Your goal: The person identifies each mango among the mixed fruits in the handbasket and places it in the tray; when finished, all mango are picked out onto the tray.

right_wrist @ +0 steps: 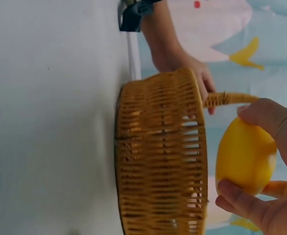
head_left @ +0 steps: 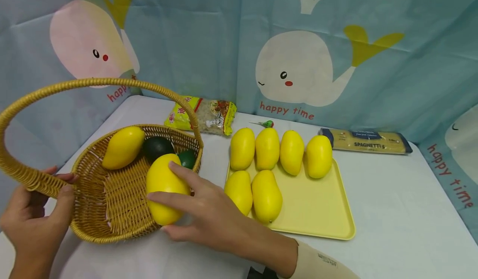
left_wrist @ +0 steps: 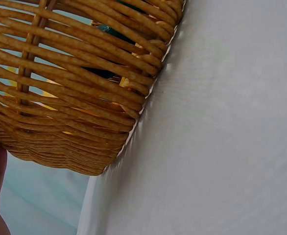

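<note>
In the head view a wicker basket (head_left: 123,204) with a tall handle stands at the left. My left hand (head_left: 37,217) grips the base of its handle at the left rim. My right hand (head_left: 209,212) holds a yellow mango (head_left: 166,183) over the basket's right side; the right wrist view shows this mango (right_wrist: 244,156) just above the rim, between thumb and fingers. Inside the basket lie another mango (head_left: 123,148), a dark avocado (head_left: 157,148) and a dark green item (head_left: 187,158), partly hidden. To the right, a yellow tray (head_left: 313,204) bears several mangoes (head_left: 267,196).
Behind the basket lies a bag of dried food (head_left: 203,115) in yellow packaging. A spaghetti pack (head_left: 366,141) rests at the back right, and a small green and red item (head_left: 267,124) lies behind the tray. A whale-print curtain (head_left: 209,42) closes off the back.
</note>
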